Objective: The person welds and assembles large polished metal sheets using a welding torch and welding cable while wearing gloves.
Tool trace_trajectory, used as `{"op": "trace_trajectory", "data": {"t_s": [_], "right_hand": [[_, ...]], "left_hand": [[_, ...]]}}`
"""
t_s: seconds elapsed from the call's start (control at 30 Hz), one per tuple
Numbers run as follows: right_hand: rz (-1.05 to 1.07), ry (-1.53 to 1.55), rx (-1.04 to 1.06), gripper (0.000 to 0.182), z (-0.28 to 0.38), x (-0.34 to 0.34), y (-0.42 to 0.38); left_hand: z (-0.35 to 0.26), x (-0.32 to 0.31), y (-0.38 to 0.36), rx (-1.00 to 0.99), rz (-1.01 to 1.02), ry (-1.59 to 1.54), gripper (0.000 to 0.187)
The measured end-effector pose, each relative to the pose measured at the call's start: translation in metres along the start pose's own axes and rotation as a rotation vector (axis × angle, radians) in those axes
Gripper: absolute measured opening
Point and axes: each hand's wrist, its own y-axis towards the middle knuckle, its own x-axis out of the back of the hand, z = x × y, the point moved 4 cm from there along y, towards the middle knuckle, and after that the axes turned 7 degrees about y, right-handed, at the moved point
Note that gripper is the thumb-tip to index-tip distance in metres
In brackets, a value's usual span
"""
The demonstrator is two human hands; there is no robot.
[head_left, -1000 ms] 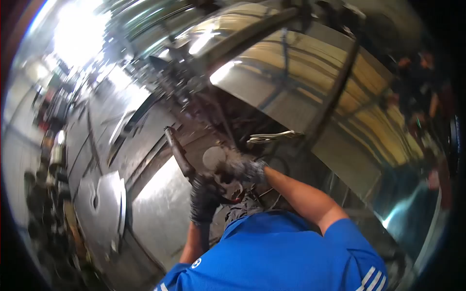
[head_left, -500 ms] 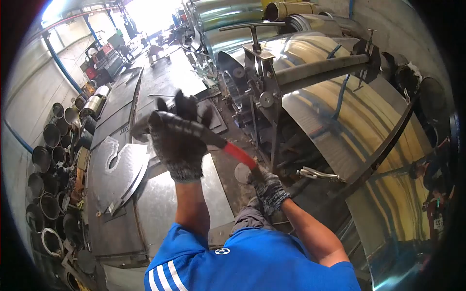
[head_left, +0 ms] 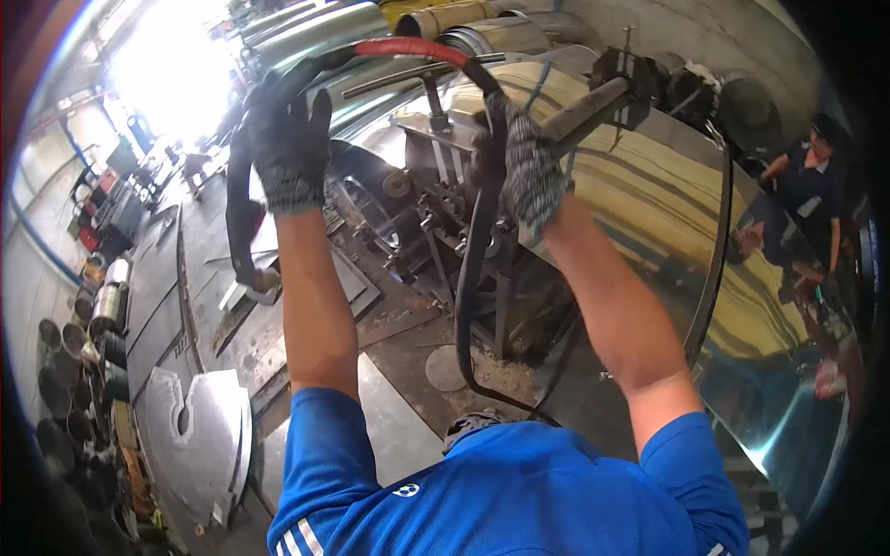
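Observation:
A thick black cable (head_left: 471,269) with a red-wrapped section (head_left: 408,46) arches between my two raised gloved hands. My left hand (head_left: 286,144), in a dark glove with a grey cuff, is against the cable at upper left, thumb raised; how its fingers hold is unclear. From there the cable hangs down to a metal end piece (head_left: 266,281). My right hand (head_left: 528,167), in a grey knit glove, is wrapped round the cable, which drops below it towards the floor. Behind my hands stands a metal stand with a T-handle (head_left: 431,102).
A large curved shiny sheet (head_left: 649,213) spans the right side. Two people (head_left: 816,185) are at the far right, one perhaps a reflection. Flat metal plates (head_left: 199,435) lie at left, beside stacked round pipes (head_left: 56,398). Rolled sheets (head_left: 324,37) are at the back.
Both my hands have risen, the right one most, lifting the cable into an arch. The view has turned to the right, bringing the people more into sight.

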Motion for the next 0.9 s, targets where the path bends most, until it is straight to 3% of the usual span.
{"op": "trace_trajectory", "data": {"t_s": [0.03,0.13,0.17,0.23,0.27,0.3,0.33,0.4,0.43,0.53,0.6,0.7,0.73,0.77,0.83,0.87,0.9], "right_hand": [[-0.196,-0.081,0.126,0.035,0.016,0.005,0.011],[-0.361,-0.149,0.158,0.037,0.047,0.033,0.063],[-0.368,-0.157,0.179,0.037,0.050,0.046,0.078],[-0.236,-0.090,0.279,0.040,0.060,0.065,0.106],[-0.369,-0.139,0.246,0.040,0.064,0.065,0.113],[-0.303,-0.189,0.169,0.050,0.061,0.077,0.126],[-0.325,-0.277,0.213,0.052,0.061,0.098,0.154],[-0.325,-0.260,0.193,0.061,0.060,0.075,0.140],[-0.434,-0.320,0.118,0.062,0.060,0.070,0.139],[-0.487,-0.396,0.199,0.057,0.071,0.067,0.156],[-0.554,-0.231,0.212,0.033,0.074,0.066,0.160],[-0.550,-0.169,0.128,0.034,0.063,0.069,0.178],[-0.381,-0.194,0.056,0.032,0.053,0.072,0.187],[-0.380,-0.197,0.054,0.032,0.046,0.062,0.173],[-0.254,-0.337,0.023,0.026,0.017,0.029,0.133],[-0.260,-0.328,0.008,0.026,-0.006,0.040,0.144],[-0.180,-0.879,0.297,0.031,-0.027,0.053,0.161]], "left_hand": [[0.001,-0.024,0.016,-0.038,0.010,0.003,0.037],[0.034,-0.119,0.036,0.325,0.094,-0.890,0.041],[0.037,-0.140,0.043,0.455,0.102,-1.182,0.043],[0.029,-0.169,0.061,0.930,0.204,-1.502,0.033],[0.058,-0.214,0.067,0.575,0.348,-1.244,0.045],[0.059,-0.217,0.077,0.560,0.356,-1.265,0.045],[0.056,-0.219,0.085,0.691,0.422,-1.277,0.047],[0.062,-0.228,0.087,0.880,0.536,-1.175,0.050],[0.069,-0.240,0.090,0.874,0.545,-1.188,0.050],[0.080,-0.242,0.090,0.916,0.683,-1.071,0.043],[0.080,-0.245,0.091,0.905,0.696,-1.074,0.045],[0.089,-0.253,0.082,0.909,0.725,-1.107,0.049],[0.100,-0.252,0.074,0.944,0.709,-1.130,0.049],[0.112,-0.251,0.062,0.981,0.692,-1.153,0.049],[0.146,-0.245,0.022,0.807,0.657,-1.119,0.051],[0.173,-0.253,-0.006,0.945,0.592,-1.214,0.053],[0.189,-0.262,-0.036,1.081,0.522,-1.302,0.055]]}}
